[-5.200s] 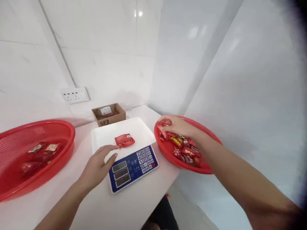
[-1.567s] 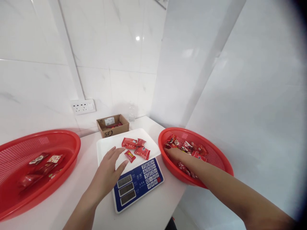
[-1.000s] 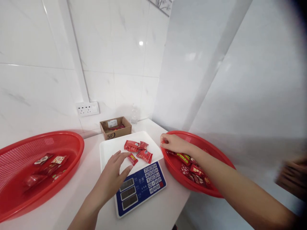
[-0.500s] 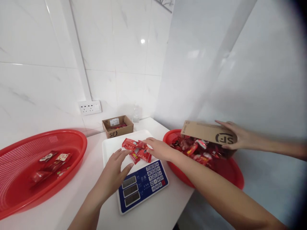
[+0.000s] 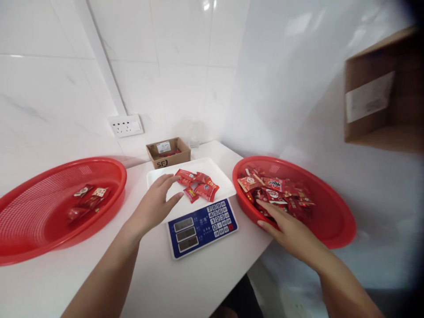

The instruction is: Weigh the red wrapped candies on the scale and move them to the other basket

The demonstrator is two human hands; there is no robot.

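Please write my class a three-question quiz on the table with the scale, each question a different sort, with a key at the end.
1. True or false: the cardboard box on the table stands behind the scale, as the wearer sees it.

2. Multiple choice: where is the right hand?
a) above the scale
b) at the near side of the right-hand red basket
c) inside the cardboard box

3. Fill in the missing word: the left-hand red basket shows ____ packets than the right-hand one.

Key: 1 true; 2 b; 3 fewer.
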